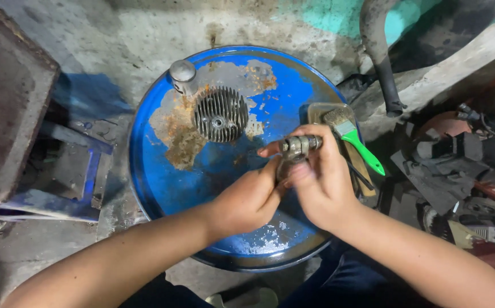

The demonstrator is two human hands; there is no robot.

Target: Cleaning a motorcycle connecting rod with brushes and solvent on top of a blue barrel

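Note:
Both hands meet over the right part of a rusty blue drum lid (167,188). My left hand (246,201) grips the lower end of a small greasy metal part (294,149). Its upper end sits in my right hand (320,181), the fingers curled round it. On the lid behind lie a round finned metal cylinder head (220,114) and a shiny metal piston (183,75). A paintbrush with a green handle (354,138) rests in a small container (322,110) at the lid's right edge.
A dark metal block (7,97) and blue metal frame pieces (70,171) stand at the left. Scrap metal parts and tools (464,165) are piled at the right. A curved dark pipe (380,51) hangs at the upper right. The floor is stained concrete.

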